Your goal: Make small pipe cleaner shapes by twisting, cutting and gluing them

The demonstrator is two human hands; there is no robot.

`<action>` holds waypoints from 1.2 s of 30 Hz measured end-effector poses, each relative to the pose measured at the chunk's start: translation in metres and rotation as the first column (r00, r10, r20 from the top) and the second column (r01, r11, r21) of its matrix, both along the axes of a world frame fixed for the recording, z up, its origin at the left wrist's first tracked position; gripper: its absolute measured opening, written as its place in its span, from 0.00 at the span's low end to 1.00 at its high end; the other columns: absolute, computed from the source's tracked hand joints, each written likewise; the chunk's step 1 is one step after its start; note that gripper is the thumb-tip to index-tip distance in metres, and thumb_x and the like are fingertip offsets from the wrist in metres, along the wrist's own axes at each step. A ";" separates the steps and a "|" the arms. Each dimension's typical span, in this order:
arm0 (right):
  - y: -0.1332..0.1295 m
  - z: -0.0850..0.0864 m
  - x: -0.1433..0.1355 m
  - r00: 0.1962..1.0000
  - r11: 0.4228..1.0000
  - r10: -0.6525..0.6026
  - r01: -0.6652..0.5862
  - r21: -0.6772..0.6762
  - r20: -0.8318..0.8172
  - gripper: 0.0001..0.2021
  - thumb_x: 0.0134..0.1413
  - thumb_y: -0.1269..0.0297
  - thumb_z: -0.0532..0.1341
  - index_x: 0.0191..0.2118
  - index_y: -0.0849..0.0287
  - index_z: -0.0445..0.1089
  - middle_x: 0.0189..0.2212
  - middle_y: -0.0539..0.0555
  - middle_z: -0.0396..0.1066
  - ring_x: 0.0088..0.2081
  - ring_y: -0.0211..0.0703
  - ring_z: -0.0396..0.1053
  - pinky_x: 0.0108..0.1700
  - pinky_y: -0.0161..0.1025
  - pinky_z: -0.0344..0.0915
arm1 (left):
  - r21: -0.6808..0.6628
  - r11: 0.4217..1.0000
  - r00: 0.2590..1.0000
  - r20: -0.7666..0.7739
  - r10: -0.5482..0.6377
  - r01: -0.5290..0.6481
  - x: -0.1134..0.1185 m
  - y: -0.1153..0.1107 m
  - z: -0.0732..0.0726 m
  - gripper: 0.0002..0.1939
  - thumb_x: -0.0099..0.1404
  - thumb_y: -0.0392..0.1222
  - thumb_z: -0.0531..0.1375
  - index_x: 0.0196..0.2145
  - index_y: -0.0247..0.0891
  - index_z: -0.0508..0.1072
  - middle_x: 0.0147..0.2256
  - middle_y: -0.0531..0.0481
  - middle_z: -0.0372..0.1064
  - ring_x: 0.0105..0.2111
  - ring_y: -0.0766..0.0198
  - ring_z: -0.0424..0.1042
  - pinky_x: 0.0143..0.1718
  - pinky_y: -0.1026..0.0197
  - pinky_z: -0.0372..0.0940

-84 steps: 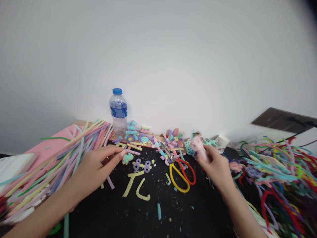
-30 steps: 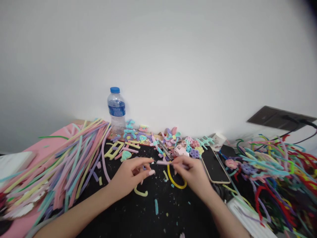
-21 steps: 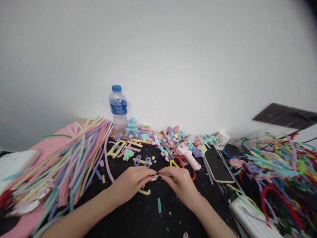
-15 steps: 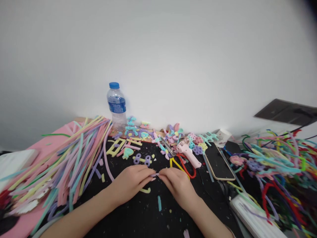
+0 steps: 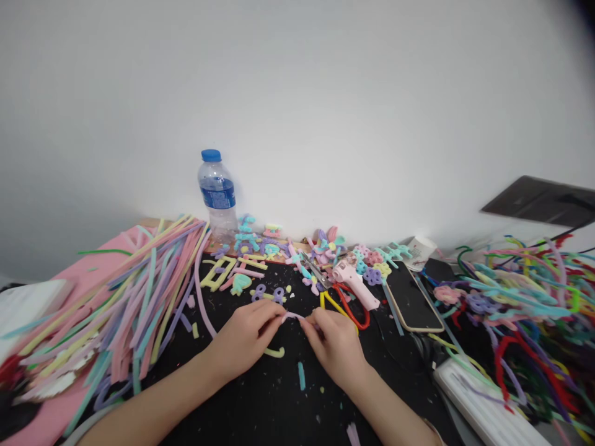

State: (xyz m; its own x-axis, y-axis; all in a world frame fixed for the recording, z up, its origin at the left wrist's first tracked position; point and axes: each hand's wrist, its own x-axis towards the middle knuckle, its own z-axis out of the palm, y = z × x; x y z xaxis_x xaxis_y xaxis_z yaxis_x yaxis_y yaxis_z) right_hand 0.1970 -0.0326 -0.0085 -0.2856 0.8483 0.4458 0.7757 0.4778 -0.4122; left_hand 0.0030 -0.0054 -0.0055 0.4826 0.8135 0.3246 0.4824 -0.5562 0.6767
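Note:
Between my two hands a short lilac pipe cleaner is stretched, slightly arched. My left hand pinches its left end between thumb and fingers. Its other end is pinched by my right hand. Just beyond my left hand lie purple loops on a yellow strip. A yellow hooked piece lies below the fingers, and a short teal piece rests on the black table nearer to me.
Long pastel pipe cleaners pile up at left. Behind stand a water bottle and finished shapes. A pink glue gun, scissors, phone, white power strip and tangled pipe cleaners are at right.
My hands have moved slightly apart, and more of the lilac piece shows between them, now bowed upward. The view has shifted a little.

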 end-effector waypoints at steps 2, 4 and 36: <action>0.000 -0.001 0.000 1.000 1.000 -0.005 0.005 0.008 -0.009 0.13 0.61 0.65 0.53 0.24 0.57 0.61 0.19 0.49 0.65 0.22 0.37 0.63 0.26 0.32 0.55 | -0.010 1.000 1.000 -0.007 -0.002 0.002 0.000 0.000 0.002 0.08 0.66 0.34 0.52 0.35 0.38 0.71 0.31 0.50 0.71 0.30 0.65 0.70 0.34 0.64 0.64; -0.001 -0.001 0.001 1.000 1.000 0.003 -0.004 -0.012 -0.030 0.13 0.62 0.65 0.52 0.26 0.58 0.63 0.21 0.50 0.66 0.23 0.37 0.64 0.27 0.32 0.57 | -0.019 1.000 1.000 -0.013 -0.017 0.016 0.000 -0.001 0.005 0.08 0.66 0.35 0.52 0.35 0.38 0.71 0.31 0.50 0.72 0.29 0.66 0.70 0.33 0.65 0.64; 0.003 0.002 -0.010 0.601 0.737 -0.176 -0.445 -0.509 -0.779 0.10 0.55 0.60 0.59 0.28 0.61 0.66 0.17 0.45 0.64 0.16 0.29 0.54 0.18 0.28 0.50 | -0.653 0.707 0.923 0.384 0.002 0.270 0.002 0.006 0.007 0.08 0.64 0.42 0.56 0.30 0.36 0.62 0.25 0.51 0.73 0.22 0.65 0.74 0.22 0.67 0.61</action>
